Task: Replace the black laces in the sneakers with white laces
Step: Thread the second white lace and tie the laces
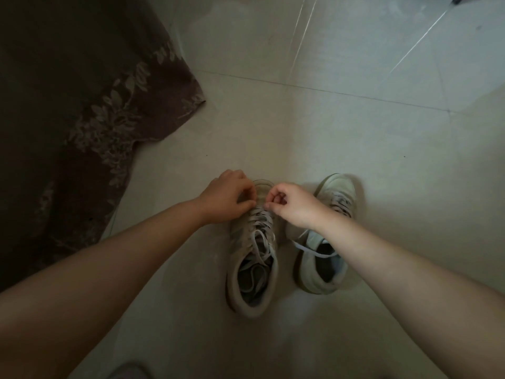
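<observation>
Nearest the camera, two bare forearms reach forward and down over a pale tiled floor (355,149). Between them stands the left sneaker (252,269), heel toward the viewer, its mouth open with loose white lace ends (258,258) tumbled inside and white crossings running up toward the toe. Just beside it, on the right, stands the right sneaker (323,258), partly under the right forearm; a white lace end trails across its collar, and what look like dark crossings (341,206) show near its toe, though the dim light makes that uncertain.

Farther out, the left hand (228,196) has its fingers curled down at the toe end of the left sneaker's lacing, apparently pinching lace, though the strand itself is hidden. The right hand (293,205) is curled too, thumb and fingertips close together at the same spot, likely pinching the other side.

The likely risks: an uneven pull would leave one lace end short, and a hard tug could drag the light shoe across the smooth tile. The loose ends in the shoe's mouth could snag or knot. The right forearm hangs so near the right sneaker that a sideways move could tip it.

Beyond the hands the floor runs open to the far tiles. A dark patterned cloth (90,110) borders the left side, well apart from the shoes.
</observation>
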Demonstrator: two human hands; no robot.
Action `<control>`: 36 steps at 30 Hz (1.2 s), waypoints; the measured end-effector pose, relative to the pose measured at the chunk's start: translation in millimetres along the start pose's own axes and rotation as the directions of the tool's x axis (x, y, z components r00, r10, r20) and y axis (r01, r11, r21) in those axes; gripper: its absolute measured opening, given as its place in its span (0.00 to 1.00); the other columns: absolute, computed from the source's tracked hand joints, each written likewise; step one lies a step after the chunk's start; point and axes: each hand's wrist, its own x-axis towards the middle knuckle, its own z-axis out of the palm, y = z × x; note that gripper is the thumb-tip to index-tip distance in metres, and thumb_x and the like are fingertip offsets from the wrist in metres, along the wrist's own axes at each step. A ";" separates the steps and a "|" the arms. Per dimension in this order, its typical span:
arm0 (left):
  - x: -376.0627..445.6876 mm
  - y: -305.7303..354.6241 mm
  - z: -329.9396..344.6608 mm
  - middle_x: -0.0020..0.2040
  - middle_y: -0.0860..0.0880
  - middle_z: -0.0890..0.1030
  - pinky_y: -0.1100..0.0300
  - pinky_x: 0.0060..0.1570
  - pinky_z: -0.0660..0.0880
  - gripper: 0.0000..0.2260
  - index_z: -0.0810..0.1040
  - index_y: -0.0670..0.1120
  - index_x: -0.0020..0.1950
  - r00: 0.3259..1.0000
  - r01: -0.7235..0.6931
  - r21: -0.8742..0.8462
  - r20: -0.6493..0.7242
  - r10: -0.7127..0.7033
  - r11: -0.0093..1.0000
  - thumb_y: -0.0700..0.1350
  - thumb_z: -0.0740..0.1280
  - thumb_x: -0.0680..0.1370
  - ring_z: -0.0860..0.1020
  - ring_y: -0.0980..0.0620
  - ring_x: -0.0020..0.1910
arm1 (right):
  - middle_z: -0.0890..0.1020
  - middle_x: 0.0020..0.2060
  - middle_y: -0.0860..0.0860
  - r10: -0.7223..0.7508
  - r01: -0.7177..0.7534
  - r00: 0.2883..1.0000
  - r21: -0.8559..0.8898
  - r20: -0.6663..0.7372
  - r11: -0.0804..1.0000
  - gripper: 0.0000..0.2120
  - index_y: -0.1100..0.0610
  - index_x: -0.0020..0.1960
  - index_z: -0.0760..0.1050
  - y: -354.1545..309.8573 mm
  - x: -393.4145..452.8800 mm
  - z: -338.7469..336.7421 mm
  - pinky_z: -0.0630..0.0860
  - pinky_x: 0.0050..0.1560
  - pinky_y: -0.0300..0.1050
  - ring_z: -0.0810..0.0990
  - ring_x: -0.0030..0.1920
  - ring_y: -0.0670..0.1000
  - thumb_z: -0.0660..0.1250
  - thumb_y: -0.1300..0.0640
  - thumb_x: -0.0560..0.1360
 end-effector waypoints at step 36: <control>-35.2 16.0 18.8 0.44 0.42 0.76 0.50 0.37 0.75 0.02 0.79 0.39 0.45 0.967 -0.049 0.000 -0.251 0.048 0.999 0.38 0.68 0.74 0.76 0.43 0.37 | 0.72 0.49 0.49 -0.140 0.140 0.990 -0.228 0.016 0.964 0.07 0.56 0.55 0.70 2.3 -19.2 7.7 0.65 0.48 0.34 0.71 0.47 0.46 0.58 0.63 0.78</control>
